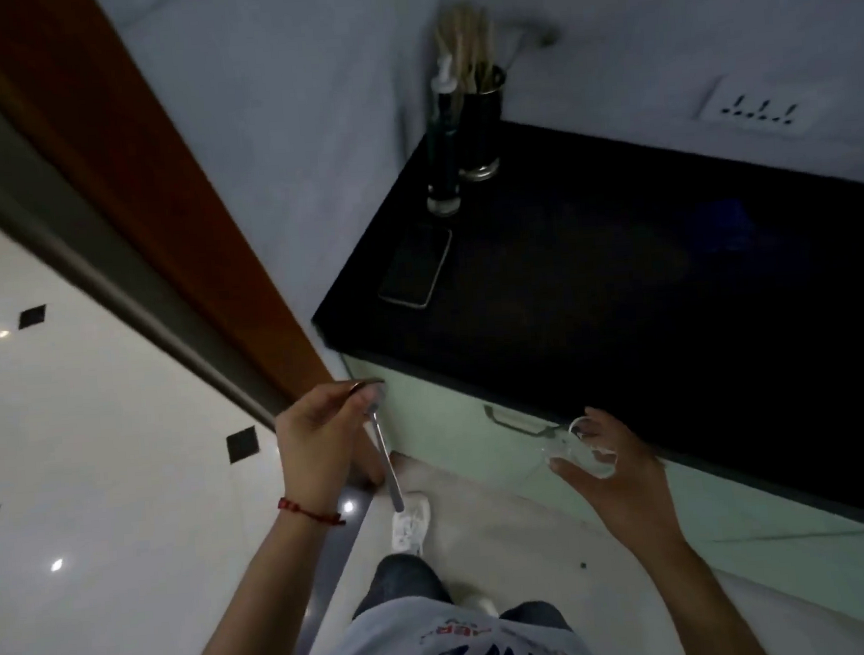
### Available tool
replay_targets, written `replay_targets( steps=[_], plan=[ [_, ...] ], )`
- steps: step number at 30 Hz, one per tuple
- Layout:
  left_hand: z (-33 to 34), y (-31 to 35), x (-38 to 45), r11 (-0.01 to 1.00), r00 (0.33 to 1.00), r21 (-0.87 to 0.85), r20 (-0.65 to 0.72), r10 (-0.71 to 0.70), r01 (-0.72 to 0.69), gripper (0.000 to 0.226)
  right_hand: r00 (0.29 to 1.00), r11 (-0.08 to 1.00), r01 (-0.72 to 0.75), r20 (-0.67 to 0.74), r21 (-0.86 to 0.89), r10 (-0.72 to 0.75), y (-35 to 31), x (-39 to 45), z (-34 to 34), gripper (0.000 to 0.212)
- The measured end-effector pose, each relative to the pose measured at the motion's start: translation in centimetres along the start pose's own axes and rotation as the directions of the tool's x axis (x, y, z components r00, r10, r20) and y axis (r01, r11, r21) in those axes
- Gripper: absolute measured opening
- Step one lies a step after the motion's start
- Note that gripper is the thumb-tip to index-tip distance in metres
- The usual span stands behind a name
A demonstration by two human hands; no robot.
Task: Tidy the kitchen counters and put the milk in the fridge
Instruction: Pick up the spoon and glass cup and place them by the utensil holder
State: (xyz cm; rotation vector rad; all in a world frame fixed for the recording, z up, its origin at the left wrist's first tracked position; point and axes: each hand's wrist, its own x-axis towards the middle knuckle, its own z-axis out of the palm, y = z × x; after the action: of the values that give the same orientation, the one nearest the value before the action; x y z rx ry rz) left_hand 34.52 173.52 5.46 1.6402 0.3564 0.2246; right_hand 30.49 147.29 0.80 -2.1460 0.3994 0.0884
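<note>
A metal ladle (383,448) is gripped near its bowl by the left hand (320,437), the handle hanging down toward the floor. A small clear glass (579,449) is held in the curled fingers of the right hand (619,472), just in front of the black surface (646,271). Beyond, a phone (415,267) is laid flat near the left edge of the surface. Farther back, in the corner, a pump bottle (442,147) is seen beside a steel holder (482,129) filled with utensils. No milk is visible.
</note>
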Motion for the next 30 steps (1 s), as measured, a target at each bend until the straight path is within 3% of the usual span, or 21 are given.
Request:
replay_targets(
  steps=[6,12,19,23,30],
  plan=[
    [3.7,2.4,9.5,0.992,0.964,-0.118,0.252,0.082,-0.054,0.02,0.98,0.995,-0.058,-0.184,0.075,0.071,-3.4,5.1,1.6,0.065],
    [7.2,5.0,16.6,0.993,0.932,-0.079,0.345,0.11,-0.088,0.018,0.968,0.991,-0.075,-0.229,0.112,0.1,-6.6,9.1,3.0,0.067],
    [11.7,7.3,21.3,0.979,0.922,-0.05,0.33,0.203,-0.198,0.02,0.962,0.995,-0.06,-0.263,0.082,0.079,-7.9,13.5,2.3,0.068],
    [15.0,10.0,23.7,0.934,0.891,-0.024,0.293,0.348,-0.357,0.011,0.969,0.997,-0.042,-0.241,0.069,0.057,-8.3,16.3,1.1,0.068],
    [21.7,16.7,29.3,0.855,0.833,-0.031,0.211,0.512,-0.518,0.013,0.977,0.999,0.035,-0.211,0.042,-0.025,-10.1,21.6,-1.7,0.07]
  ],
)
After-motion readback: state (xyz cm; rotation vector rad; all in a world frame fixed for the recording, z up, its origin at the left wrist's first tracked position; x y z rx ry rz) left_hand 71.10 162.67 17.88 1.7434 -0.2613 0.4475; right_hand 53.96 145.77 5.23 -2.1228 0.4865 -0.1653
